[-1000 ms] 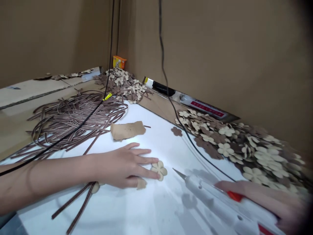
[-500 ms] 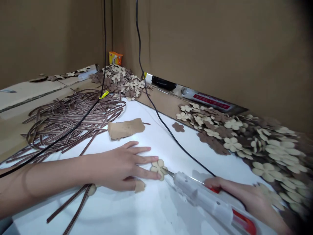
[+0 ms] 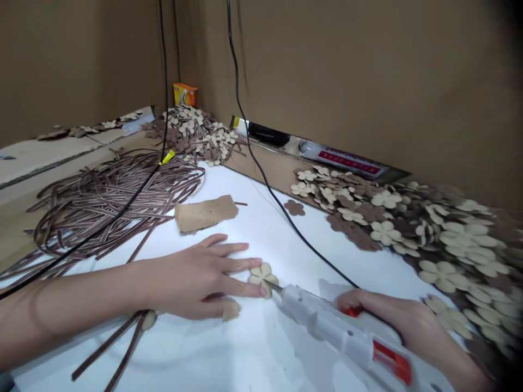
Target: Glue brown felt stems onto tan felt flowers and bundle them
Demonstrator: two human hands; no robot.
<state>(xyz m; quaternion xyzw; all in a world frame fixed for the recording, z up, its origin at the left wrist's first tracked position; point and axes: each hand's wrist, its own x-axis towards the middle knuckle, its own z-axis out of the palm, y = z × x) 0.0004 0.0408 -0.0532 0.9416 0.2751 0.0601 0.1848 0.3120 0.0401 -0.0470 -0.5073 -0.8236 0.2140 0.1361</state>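
Note:
My left hand (image 3: 192,277) lies flat on a white sheet (image 3: 229,348), its fingers spread. Its fingertips touch the edge of a cream flower cut-out (image 3: 261,276). A beige cover wraps the thumb. My right hand (image 3: 404,321) grips a white hot glue gun (image 3: 327,326) with a red trigger and red-marked body. The gun's metal nozzle reaches the flower's right edge. A small round beige piece (image 3: 149,320) lies partly under my left wrist, beside dark striped strips (image 3: 122,343).
A tangled heap of brown striped strips (image 3: 110,207) lies left. Piles of cream and brown flowers (image 3: 429,245) spread right and at the back (image 3: 192,136). A cardboard scrap (image 3: 204,214) lies ahead. A black cable (image 3: 261,174) crosses the sheet. Cardboard walls (image 3: 368,71) surround it.
The glue gun has moved left and up with my right hand, bringing its nozzle from well short of the flower to its edge. My left hand stays on the flower.

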